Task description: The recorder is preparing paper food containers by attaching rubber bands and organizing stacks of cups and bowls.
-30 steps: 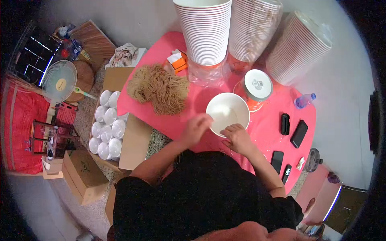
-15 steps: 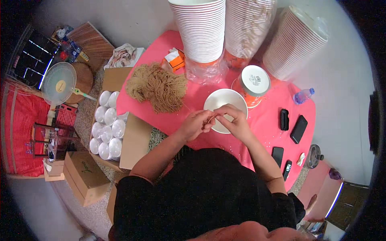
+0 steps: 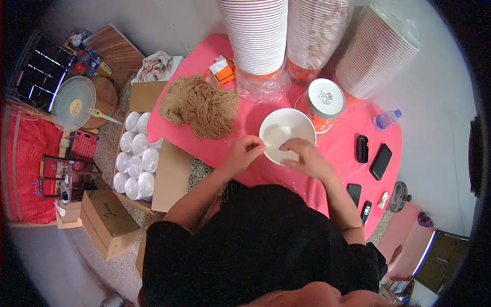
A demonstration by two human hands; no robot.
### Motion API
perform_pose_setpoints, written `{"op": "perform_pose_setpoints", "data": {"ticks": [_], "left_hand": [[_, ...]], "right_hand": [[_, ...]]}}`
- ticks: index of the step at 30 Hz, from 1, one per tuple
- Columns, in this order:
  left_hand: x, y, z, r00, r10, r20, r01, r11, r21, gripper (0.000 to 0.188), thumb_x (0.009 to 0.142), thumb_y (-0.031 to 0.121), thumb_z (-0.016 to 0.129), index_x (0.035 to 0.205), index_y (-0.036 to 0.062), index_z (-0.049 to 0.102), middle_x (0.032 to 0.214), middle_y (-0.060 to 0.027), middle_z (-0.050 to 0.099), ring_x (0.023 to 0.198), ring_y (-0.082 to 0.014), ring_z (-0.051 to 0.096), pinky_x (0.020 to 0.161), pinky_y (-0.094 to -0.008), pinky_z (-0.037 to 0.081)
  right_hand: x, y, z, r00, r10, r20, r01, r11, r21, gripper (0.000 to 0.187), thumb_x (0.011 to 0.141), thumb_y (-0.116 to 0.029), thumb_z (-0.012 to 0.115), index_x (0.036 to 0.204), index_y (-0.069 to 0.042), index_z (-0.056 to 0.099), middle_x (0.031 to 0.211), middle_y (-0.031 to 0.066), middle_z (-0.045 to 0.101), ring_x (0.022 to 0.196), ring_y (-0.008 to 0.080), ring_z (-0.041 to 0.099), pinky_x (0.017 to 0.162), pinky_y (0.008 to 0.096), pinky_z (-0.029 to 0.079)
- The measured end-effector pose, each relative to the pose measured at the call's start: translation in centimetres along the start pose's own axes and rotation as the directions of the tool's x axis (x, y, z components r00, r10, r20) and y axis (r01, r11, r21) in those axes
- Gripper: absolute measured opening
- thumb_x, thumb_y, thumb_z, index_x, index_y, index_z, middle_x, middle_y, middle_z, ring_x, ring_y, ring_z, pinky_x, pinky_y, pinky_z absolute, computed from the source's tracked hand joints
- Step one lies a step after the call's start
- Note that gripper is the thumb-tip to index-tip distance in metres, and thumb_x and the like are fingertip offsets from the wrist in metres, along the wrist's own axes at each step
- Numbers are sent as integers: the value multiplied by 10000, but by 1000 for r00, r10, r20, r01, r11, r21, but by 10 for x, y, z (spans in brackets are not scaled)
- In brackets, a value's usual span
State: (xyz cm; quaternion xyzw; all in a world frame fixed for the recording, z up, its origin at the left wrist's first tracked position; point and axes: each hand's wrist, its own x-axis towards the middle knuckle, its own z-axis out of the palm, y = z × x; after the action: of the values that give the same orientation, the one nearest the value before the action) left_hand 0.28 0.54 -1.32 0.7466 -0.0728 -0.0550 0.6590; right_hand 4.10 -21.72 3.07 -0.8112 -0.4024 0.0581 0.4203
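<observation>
Watching remotely, I see the left hand (image 3: 243, 155), thumb and finger together, beside the tub (image 3: 284, 125), holding what I cannot tell; the right hand (image 3: 310, 159) spreads its digits over the near rim. Light touches should keep the tub upright on the table (image 3: 340, 153).

Table (image 3: 340, 148): pink cover, curved edge, white specks scattered near the front. Back: three tall stacks of white tubs, left one (image 3: 258, 36), middle one (image 3: 314, 38), right one (image 3: 378, 53), at least the left partly in clear plastic. Back left: orange box (image 3: 223, 74), tan yarn bundle (image 3: 202, 107) just in front. Centre: open white tub (image 3: 275, 134), mouth up; upturned orange tub (image 3: 326, 99) just behind it. Right side: bottle (image 3: 387, 119), black case (image 3: 362, 149), black slab (image 3: 380, 161), phone (image 3: 353, 193), small black gadget (image 3: 366, 211), small white item (image 3: 383, 200), kind unclear.
</observation>
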Motion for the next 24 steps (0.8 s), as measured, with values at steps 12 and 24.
{"op": "perform_pose_setpoints", "data": {"ticks": [12, 24], "left_hand": [[3, 29, -11, 985, -138, -108, 116, 975, -188, 53, 843, 92, 568, 824, 43, 565, 722, 59, 517, 657, -20, 472, 575, -181, 388], [37, 5, 20, 974, 51, -219, -85, 985, -152, 38, 808, 36, 581, 823, 10, 556, 719, -9, 606, 673, -53, 564, 602, -213, 459]], "right_hand": [[-5, 17, -18, 923, 354, 153, -378, 908, 180, 101, 812, -25, 591, 905, -8, 626, 756, 29, 592, 716, 86, 536, 624, 247, 442], [-13, 26, -14, 914, 371, 166, -385, 662, 643, 258, 799, 45, 564, 1057, 26, 580, 926, -11, 588, 871, 58, 518, 759, 211, 430]]}}
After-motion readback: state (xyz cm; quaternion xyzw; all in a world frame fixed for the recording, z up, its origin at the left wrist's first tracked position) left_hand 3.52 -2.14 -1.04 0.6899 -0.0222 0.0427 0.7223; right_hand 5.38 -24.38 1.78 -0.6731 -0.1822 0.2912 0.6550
